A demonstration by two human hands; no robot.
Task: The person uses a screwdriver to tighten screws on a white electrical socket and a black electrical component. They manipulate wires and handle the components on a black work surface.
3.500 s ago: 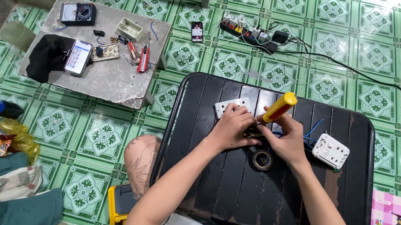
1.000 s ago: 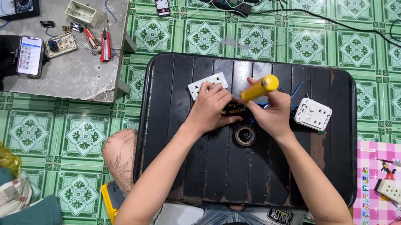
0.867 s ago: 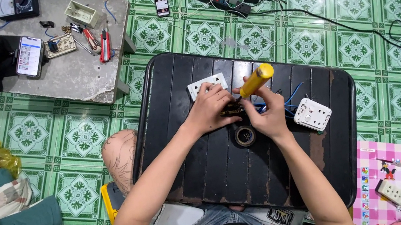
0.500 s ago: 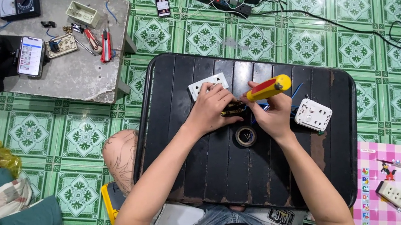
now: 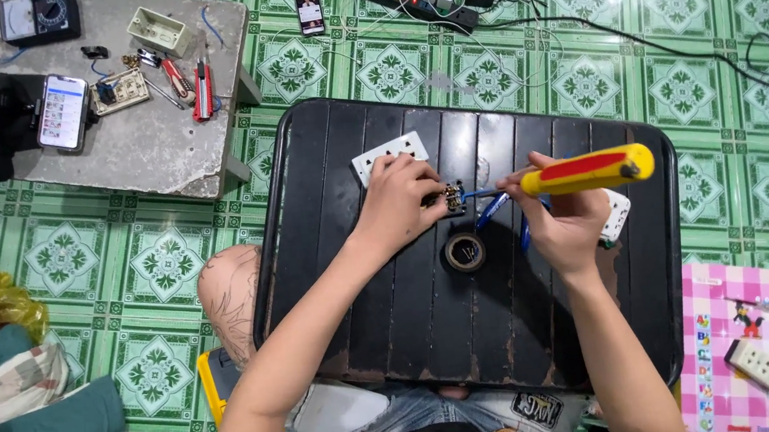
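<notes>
While a small metal part (image 5: 453, 197) is pinched by the left hand (image 5: 399, 197), a yellow-handled screwdriver (image 5: 582, 171) is gripped by the right hand (image 5: 559, 222); a black tape roll (image 5: 465, 251) lies just below, and bare room is left toward the black slatted tray's (image 5: 331, 251) near edge.

The yellow-and-red plastic-handled screwdriver (image 5: 589, 169) in the right hand (image 5: 561, 221) now lies almost level, its butt pointing right; a second ago it tilted up and away. Its tip now meets the small metal switch part (image 5: 453, 198) pinched by the left hand (image 5: 402, 199). The right hand now covers more of the white wall socket plate (image 5: 613, 215) on the right.
</notes>
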